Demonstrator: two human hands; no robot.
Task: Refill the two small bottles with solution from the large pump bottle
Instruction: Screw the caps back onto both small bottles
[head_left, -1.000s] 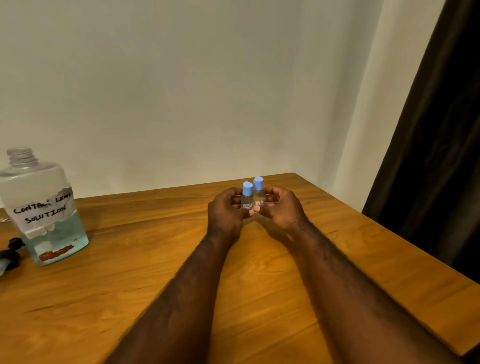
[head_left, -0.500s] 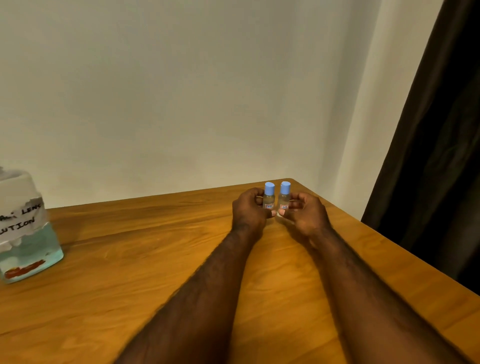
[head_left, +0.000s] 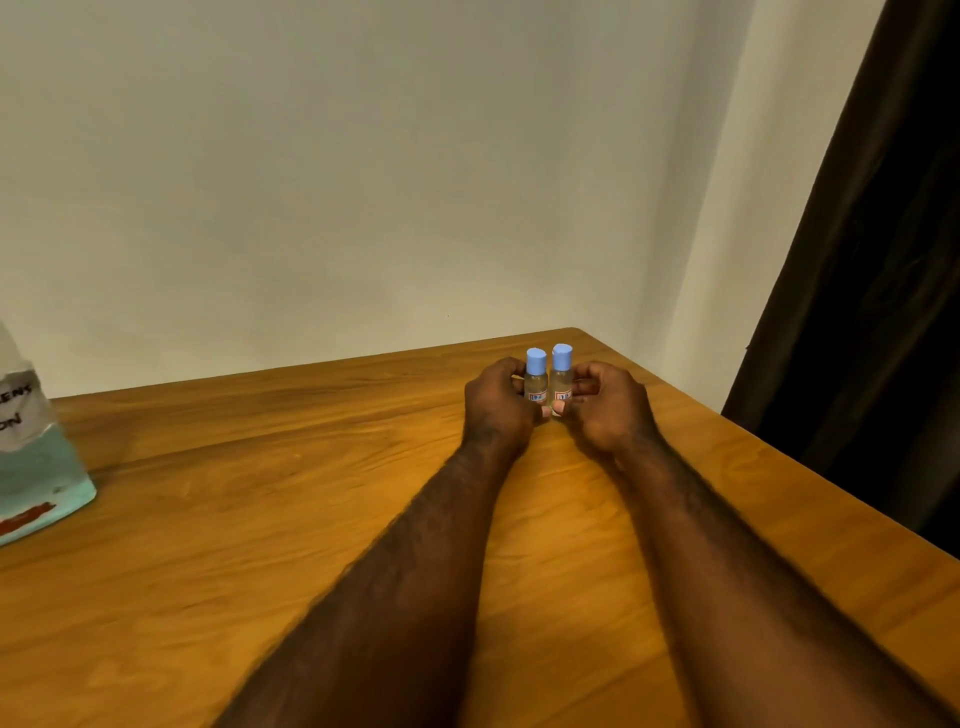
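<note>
- Two bare forearms reach out over the wooden table from its near edge and draw together toward its far right corner. This brings both hands to one spot.
- The large solution bottle stands at the table's left side, well apart from the hands and cut off by the frame. Its handwritten label faces the person, and bluish liquid fills the lower part. The top is out of view, so I cannot tell whether a pump is fitted. It is probably parked there as the supply, within reach of the left arm.
- The left hand is near the table's far right corner, its fingers curled round the left small bottle with the thumb tip at the base.
- The right hand mirrors it just beside, fingers curled round the right small bottle.
- The two small bottles are upright and side by side, touching or nearly so, with their blue caps on. The thumbs hide their bases, so I cannot tell whether they rest on the table or are held just above it. Keeping them upright and paired suits setting them down together. With the caps on, no refilling looks under way.
- Beyond the table's far edge is a plain wall, and a dark curtain hangs past its right side.
</note>
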